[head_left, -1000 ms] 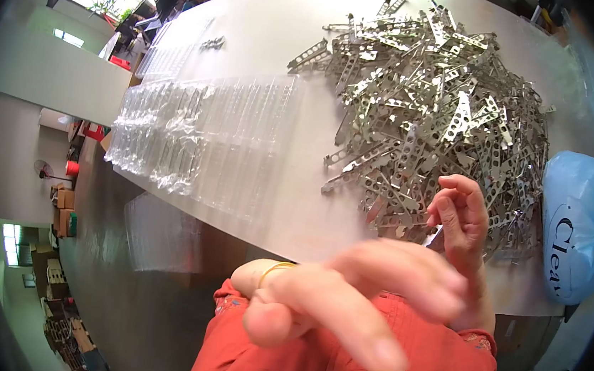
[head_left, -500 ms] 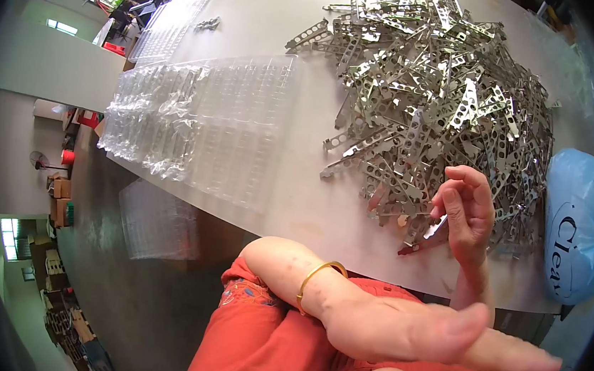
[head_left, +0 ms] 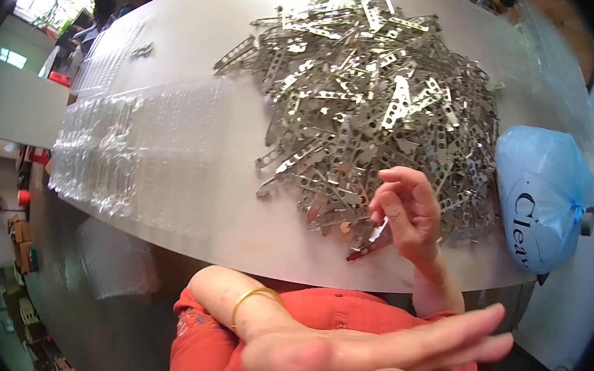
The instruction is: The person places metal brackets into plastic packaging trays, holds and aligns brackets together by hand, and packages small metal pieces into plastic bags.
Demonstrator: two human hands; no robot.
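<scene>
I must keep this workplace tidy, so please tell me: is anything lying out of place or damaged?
One mild oddity: a small metal cluster lies near the clear plastic trays, apart from the large pile of metal parts. It may be deliberate. I cannot make out any damage.

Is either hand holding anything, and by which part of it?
The left hand, outstretched, shows nothing held. The right hand is curled beside a metal strip; whether it grips the near end cannot be told.

Perforated silvery metal strips point(head_left: 396, 103), a jumbled heap on the table point(head_left: 235, 197)
</scene>
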